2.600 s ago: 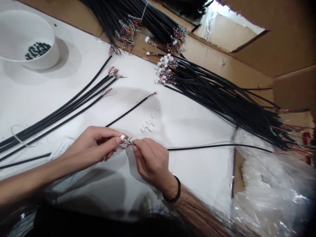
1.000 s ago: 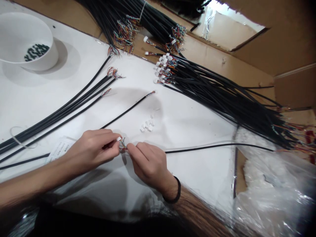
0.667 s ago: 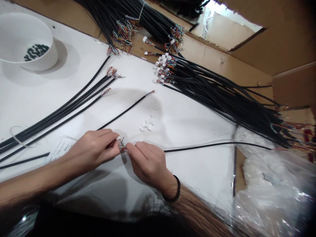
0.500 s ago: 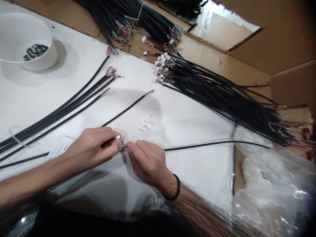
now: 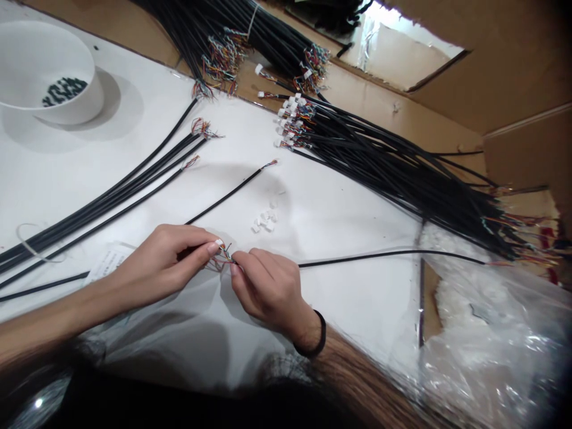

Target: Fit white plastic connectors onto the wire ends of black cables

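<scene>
At the far left, a white bowl [image 5: 84, 107] stands on the counter [image 5: 348, 208] with small dark pieces [image 5: 65, 91] in its bottom. Below it, a thin white loop [image 5: 29, 250] lies across a group of black cables [image 5: 107, 193], which slant up to the right and end in loose coloured strands. A printed label [image 5: 107, 262] lies just beside the left forearm, partly covered by it.

The left hand [image 5: 174, 253] pinches a small white plug [image 5: 218, 243] between thumb and forefinger. Thin coloured wires [image 5: 226, 252] span the short gap to the right. Above, a bundle of cables [image 5: 214, 56] lies on cardboard, its bare ends bunched together. A single short cable [image 5: 227, 193] points toward the upper right, near a few loose white plugs [image 5: 265, 221].

The right hand [image 5: 270, 286], with a black band [image 5: 320, 336] at the wrist, is closed on the wired end of a long black cable [image 5: 357, 258]; whether its fingertips grip wires or sheath is too small to tell. That cable runs out to the right, past a pile of plugged cables [image 5: 388, 155], toward a clear plastic bag [image 5: 500, 339].
</scene>
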The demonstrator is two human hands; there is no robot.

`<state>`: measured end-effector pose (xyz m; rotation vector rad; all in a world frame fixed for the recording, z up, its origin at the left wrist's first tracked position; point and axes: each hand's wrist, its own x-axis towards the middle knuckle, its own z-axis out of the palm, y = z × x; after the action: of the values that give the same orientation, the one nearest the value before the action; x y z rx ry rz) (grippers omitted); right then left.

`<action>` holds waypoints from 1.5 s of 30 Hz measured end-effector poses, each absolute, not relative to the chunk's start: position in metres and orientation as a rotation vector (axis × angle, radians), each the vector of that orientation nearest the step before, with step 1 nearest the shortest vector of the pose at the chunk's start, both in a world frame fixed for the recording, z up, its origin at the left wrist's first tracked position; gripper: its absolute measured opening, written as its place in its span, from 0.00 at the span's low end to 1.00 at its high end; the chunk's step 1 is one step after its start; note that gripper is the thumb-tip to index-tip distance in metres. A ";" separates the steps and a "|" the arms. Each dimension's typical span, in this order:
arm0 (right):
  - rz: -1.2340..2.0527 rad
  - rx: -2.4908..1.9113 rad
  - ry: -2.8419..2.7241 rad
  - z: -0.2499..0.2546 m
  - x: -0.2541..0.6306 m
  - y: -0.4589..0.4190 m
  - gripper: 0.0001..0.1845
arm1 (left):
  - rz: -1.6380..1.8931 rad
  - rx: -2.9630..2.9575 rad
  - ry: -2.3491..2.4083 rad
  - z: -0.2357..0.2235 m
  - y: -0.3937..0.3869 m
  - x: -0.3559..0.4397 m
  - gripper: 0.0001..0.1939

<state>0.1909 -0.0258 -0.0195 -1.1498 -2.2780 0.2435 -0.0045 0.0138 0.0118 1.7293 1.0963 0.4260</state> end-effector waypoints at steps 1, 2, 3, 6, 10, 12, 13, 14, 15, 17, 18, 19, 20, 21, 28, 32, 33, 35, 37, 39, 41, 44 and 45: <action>0.244 -1.156 -2.278 -0.019 0.191 -0.026 0.12 | 0.429 1.722 1.101 0.012 0.014 -0.004 0.13; 0.243 -1.160 -2.278 -0.020 0.191 -0.026 0.12 | 0.427 1.713 1.102 0.012 0.014 -0.004 0.13; 0.241 -1.163 -2.280 -0.020 0.191 -0.026 0.12 | 0.426 1.702 1.101 0.012 0.014 -0.004 0.13; 0.226 -1.163 -2.287 -0.020 0.191 -0.026 0.12 | 0.414 1.627 1.088 0.013 0.014 -0.004 0.14; 0.230 -1.150 -2.280 -0.020 0.191 -0.026 0.12 | 0.389 1.489 1.086 0.014 0.013 -0.005 0.14; 0.237 -1.155 -2.281 -0.020 0.191 -0.026 0.12 | 0.389 1.425 1.083 0.014 0.012 -0.006 0.13; 0.240 -1.161 -2.283 -0.020 0.191 -0.026 0.12 | 0.394 1.395 1.082 0.014 0.012 -0.006 0.13; 0.246 -1.167 -2.287 -0.020 0.191 -0.027 0.12 | 0.400 1.368 1.080 0.014 0.012 -0.006 0.13; 0.253 -1.171 -2.289 -0.020 0.191 -0.027 0.12 | 0.408 1.345 1.077 0.013 0.011 -0.006 0.13; 0.263 -1.172 -2.290 -0.020 0.191 -0.027 0.12 | 0.418 1.304 1.076 0.012 0.011 -0.006 0.14; 0.268 -1.171 -2.290 -0.019 0.191 -0.027 0.12 | 0.419 1.287 1.076 0.011 0.010 -0.007 0.15; 0.271 -1.170 -2.290 -0.019 0.191 -0.027 0.13 | 0.418 1.272 1.075 0.011 0.010 -0.007 0.16; 0.271 -1.172 -2.291 -0.019 0.191 -0.027 0.13 | 0.415 1.259 1.075 0.010 0.010 -0.007 0.16; 0.271 -1.174 -2.292 -0.018 0.191 -0.027 0.13 | 0.413 1.248 1.075 0.010 0.010 -0.008 0.17; 0.304 -1.151 -2.295 -0.019 0.191 -0.026 0.12 | 0.411 1.203 1.078 0.011 0.010 -0.009 0.17; 0.303 -1.134 -2.311 -0.019 0.191 -0.026 0.13 | 0.395 1.199 1.077 0.008 0.009 -0.009 0.17; 0.302 -1.135 -2.312 -0.019 0.192 -0.026 0.13 | 0.392 1.198 1.078 0.007 0.009 -0.009 0.17; 0.303 -1.133 -2.307 -0.019 0.192 -0.025 0.13 | 0.392 1.195 1.073 0.006 0.008 -0.009 0.17; 0.308 -1.124 -2.295 -0.018 0.192 -0.025 0.12 | 0.394 1.188 1.065 0.005 0.008 -0.010 0.17; 0.314 -1.111 -2.286 -0.018 0.192 -0.025 0.11 | 0.391 1.185 1.062 0.005 0.008 -0.010 0.16; 0.319 -1.110 -2.286 -0.019 0.192 -0.025 0.11 | 0.383 1.182 1.063 0.005 0.008 -0.010 0.16; 0.324 -1.125 -2.296 -0.020 0.192 -0.026 0.12 | 0.373 1.181 1.069 0.006 0.009 -0.010 0.16; 0.324 -1.128 -2.299 -0.020 0.192 -0.026 0.12 | 0.370 1.186 1.069 0.006 0.009 -0.010 0.16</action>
<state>0.1918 -0.0257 -0.0197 -1.1284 -2.2987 0.3242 -0.0103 0.0087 0.0062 1.1857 1.0692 0.3702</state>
